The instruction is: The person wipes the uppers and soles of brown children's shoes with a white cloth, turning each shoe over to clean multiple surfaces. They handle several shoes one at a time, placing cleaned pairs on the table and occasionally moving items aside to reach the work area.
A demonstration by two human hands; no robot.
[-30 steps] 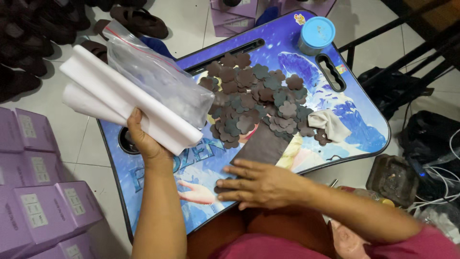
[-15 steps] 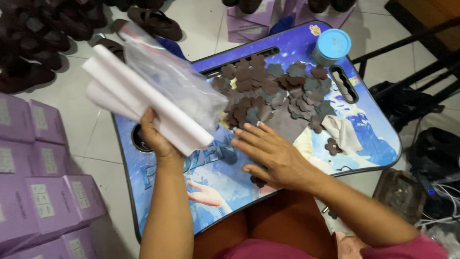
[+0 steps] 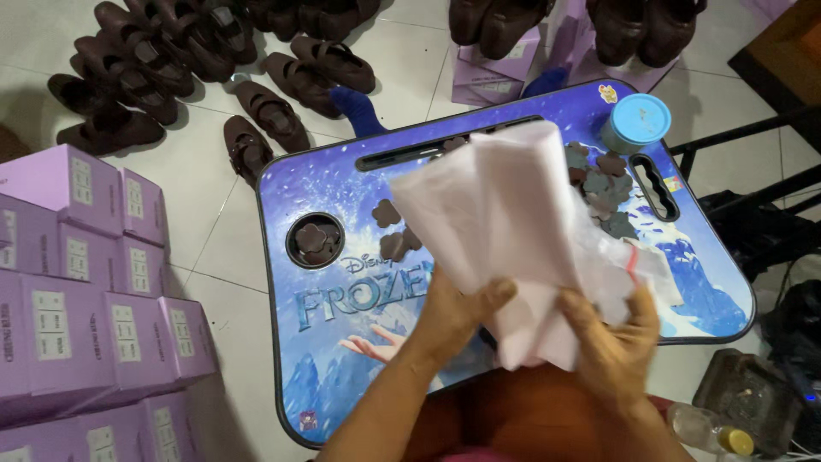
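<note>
While brown cutouts (image 3: 599, 184) lie on the blue tabletop (image 3: 342, 197), both hands, left hand (image 3: 457, 312) and right hand (image 3: 611, 346), have fingers clamped on a white paper bundle (image 3: 505, 231).

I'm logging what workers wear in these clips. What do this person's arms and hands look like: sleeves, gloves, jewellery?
Both forearms are bare up to the frame's bottom edge, with no sleeves in view. The left hand and right hand wear no gloves; no rings, watch or bracelets are visible, though the picture is slightly blurred.

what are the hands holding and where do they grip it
Both hands grip a bundle of white paper sheets with a clear plastic bag: left hand at its lower left edge, right hand at the lower right.
</note>
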